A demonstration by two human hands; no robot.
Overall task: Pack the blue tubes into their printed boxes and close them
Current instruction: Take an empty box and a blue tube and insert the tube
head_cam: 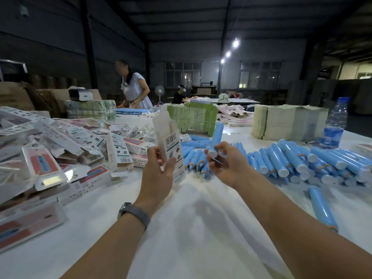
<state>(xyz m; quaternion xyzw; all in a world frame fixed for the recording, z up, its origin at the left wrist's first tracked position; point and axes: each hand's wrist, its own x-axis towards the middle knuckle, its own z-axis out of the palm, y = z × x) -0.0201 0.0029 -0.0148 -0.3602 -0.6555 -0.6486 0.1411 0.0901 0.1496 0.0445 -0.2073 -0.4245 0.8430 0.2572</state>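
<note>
The left hand is gripping a printed box upright above the bench, thumb on the near face and fingers curling round the left edge. The box's top flap is standing open. A barcode and small dark pictures are showing on its face; the print is too small to read. A dark wristband is sitting on the left wrist.

The right hand is pinching a blue tube near its white cap, the tube pointing up and slightly tilted, just beside the box and not yet inside it.

Beyond the hands, a loose heap of blue tubes is lying across the bench's white cover to the right, white caps facing the camera. One single tube is lying apart, nearer the right forearm. To the left, a pile of printed boxes is spreading over the bench, many showing a red panel and barcodes, some with flaps open.

Behind the held box, a green bundle of flat cartons is standing, covered with fine print that cannot be read. A pale stack of flat cartons is sitting farther right, with a water bottle bearing a blue label just beside it.

At the far left end a person in a white top is bending over the bench. A second seated person and a standing fan are visible farther back.
</note>
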